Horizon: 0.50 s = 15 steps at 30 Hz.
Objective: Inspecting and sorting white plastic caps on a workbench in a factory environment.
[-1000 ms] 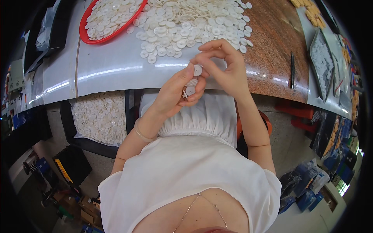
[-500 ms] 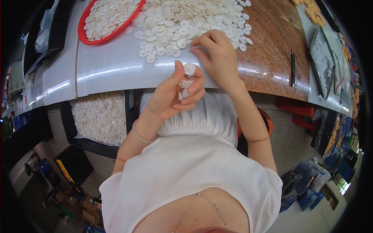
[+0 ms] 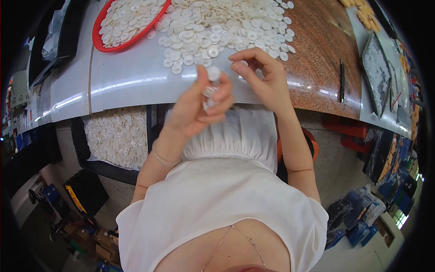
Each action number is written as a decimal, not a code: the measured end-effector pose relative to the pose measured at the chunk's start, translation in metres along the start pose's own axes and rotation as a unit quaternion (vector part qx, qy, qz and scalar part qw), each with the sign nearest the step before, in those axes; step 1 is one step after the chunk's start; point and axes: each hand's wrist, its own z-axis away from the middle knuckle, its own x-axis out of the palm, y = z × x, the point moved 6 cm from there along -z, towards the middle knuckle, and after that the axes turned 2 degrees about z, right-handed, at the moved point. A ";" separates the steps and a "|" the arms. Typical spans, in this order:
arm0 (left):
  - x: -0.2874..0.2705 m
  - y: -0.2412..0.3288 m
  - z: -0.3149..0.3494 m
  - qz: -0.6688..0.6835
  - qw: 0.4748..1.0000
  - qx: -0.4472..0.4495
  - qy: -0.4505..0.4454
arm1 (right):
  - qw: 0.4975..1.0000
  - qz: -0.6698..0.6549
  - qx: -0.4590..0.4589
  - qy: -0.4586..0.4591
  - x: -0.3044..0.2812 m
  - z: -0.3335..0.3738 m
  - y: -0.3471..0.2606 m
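Observation:
Several white plastic gears (image 3: 213,73) are held in my left hand (image 3: 195,104), its fingers curled round them above the table's near edge. That hand is blurred by motion. To its right, my right hand (image 3: 269,79) pinches one white disc-shaped gear (image 3: 242,63) between thumb and forefinger, just off the near side of the pile. The pile of loose white gears (image 3: 217,27) spreads over the far middle of the table. Left of it, a red basin (image 3: 96,43) is filled with the same kind of gear.
A black pen (image 3: 342,81) lies on the brown speckled board (image 3: 317,68) at the right. Beyond it stands a dark tray (image 3: 368,63) of whitish pieces. Below the table edge, at left, a black crate (image 3: 81,149) holds many white parts. Yellowish pieces (image 3: 364,16) lie far right.
My right hand has drawn back from the pile, toward me, with a gear between its fingertips. My left hand has shifted slightly up and left and has turned, still holding its gears.

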 end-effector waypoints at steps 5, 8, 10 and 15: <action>0.015 0.132 -0.002 -0.242 0.945 0.206 0.071 | 1.000 0.013 0.017 0.008 -0.005 0.004 0.001; 0.013 0.202 0.001 -0.295 0.921 0.241 0.086 | 1.000 0.021 0.017 -0.001 -0.003 0.005 -0.003; 0.007 0.208 -0.001 -0.294 0.925 0.229 0.072 | 1.000 0.003 0.030 0.008 -0.002 0.006 0.004; -0.001 0.102 -0.009 -0.368 0.905 0.140 0.158 | 0.989 -0.115 0.070 0.055 -0.005 0.007 0.007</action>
